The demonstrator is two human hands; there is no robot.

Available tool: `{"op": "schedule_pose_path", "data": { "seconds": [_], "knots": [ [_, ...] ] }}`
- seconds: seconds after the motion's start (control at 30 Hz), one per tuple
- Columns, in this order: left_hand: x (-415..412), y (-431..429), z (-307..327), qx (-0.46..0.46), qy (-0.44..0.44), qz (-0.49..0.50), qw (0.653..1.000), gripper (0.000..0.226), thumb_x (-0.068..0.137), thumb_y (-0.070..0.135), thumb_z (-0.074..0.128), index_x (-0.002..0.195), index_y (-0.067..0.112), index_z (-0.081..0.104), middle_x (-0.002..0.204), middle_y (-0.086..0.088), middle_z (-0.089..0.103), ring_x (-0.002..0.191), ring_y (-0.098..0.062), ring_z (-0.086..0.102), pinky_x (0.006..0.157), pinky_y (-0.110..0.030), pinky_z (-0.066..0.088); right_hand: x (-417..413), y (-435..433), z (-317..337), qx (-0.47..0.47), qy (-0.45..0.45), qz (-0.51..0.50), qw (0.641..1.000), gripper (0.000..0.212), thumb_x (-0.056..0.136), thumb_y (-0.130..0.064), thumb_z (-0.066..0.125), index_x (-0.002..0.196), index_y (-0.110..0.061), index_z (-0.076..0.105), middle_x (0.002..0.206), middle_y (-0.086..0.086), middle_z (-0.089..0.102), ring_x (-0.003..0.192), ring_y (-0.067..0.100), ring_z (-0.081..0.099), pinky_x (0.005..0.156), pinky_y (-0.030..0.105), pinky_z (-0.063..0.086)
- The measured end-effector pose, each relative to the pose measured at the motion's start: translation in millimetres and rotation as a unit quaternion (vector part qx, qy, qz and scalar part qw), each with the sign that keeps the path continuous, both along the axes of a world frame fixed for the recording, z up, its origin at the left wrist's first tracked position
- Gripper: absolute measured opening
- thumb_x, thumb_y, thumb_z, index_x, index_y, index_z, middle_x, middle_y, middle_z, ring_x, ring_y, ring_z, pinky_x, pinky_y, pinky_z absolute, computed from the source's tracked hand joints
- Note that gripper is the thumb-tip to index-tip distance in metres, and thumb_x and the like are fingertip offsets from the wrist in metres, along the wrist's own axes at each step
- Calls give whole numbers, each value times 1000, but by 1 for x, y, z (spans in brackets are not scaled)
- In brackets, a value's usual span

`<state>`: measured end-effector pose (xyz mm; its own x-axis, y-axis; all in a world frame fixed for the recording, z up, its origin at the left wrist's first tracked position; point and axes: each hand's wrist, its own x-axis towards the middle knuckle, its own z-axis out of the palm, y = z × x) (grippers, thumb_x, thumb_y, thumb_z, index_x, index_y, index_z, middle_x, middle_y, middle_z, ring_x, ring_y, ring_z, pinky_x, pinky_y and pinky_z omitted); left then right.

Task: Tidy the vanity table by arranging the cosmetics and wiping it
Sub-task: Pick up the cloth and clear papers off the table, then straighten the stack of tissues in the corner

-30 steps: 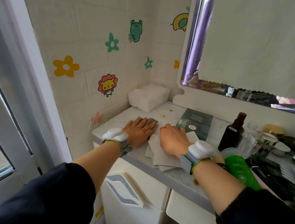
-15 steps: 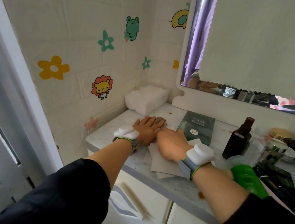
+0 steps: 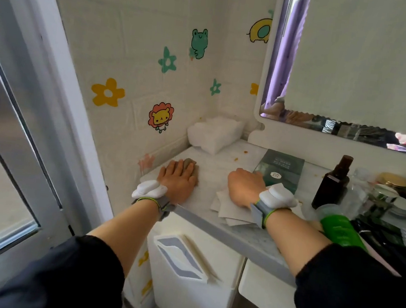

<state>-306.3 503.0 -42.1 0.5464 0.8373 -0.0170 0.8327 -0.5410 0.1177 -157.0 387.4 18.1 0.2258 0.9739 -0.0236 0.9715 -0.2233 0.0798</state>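
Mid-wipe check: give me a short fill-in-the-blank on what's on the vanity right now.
The left hand presses the brownish cloth; the right hand rests on white ____ sheets.
The brown bottle stands ____ of the dark green box.
The tube by the right forearm is ____ in colour.
Missing words: paper; right; green.

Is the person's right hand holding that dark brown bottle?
No: the right hand lies on the white paper sheets, while the brown bottle stands apart, off to its right.
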Motion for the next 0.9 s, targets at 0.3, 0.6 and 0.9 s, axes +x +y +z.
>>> {"op": "schedule_pose_path", "data": {
  "seconds": [0.3,0.6,0.9],
  "knots": [
    [14,-17,-15,70,88,-165,980,64,95,54,4,153,29,0,162,1,-6,149,-31,-5,117,-56,11,-3,1,3,-4,-3,-7,1000,26,92,-7,41,114,-10,54,122,13,53,114,34,53,99,43,33],
    [31,11,8,-22,-7,-7,1000,54,101,45,12,153,34,-3,162,0,-8,148,-26,-8,119,-44,-3,6,15,10,2,-18,-3,1000,28,85,1,48,65,-14,34,71,4,40,80,32,50,98,43,33],
    [57,31,29,-91,-227,-44,969,37,100,37,28,130,23,45,125,2,50,117,-29,48,100,-43,36,19,53,25,48,64,-52,995,19,92,-8,48,108,-5,57,116,15,59,103,34,60,78,35,44]
  ]
}}
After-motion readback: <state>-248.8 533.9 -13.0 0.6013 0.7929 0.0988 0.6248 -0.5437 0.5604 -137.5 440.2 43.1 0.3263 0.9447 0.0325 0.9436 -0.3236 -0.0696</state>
